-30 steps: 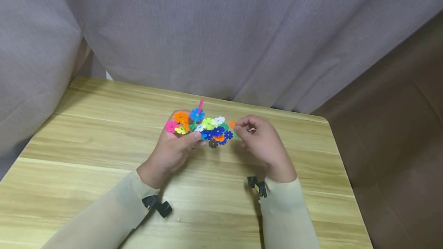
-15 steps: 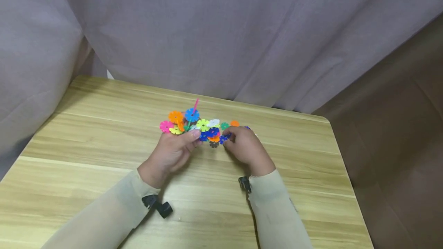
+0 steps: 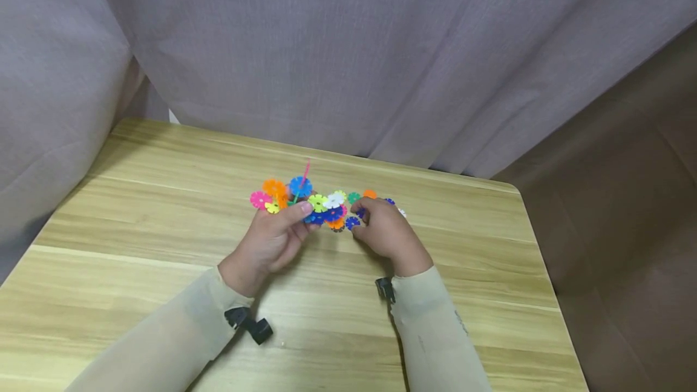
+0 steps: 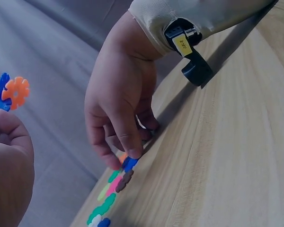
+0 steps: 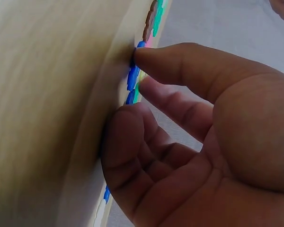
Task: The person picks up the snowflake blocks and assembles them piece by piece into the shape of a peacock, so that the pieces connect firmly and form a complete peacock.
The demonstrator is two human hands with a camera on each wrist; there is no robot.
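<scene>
Right hand lowered; fingers pinch blue disc on table.

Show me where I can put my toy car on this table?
Bare wood lies along the table's left side and front right corner, beside the sleeves. It is crowded at the middle back, where both hands work the plastic flower discs.

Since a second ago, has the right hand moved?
Yes. The right hand dropped left and toward the table's near edge, onto loose pieces.
</scene>
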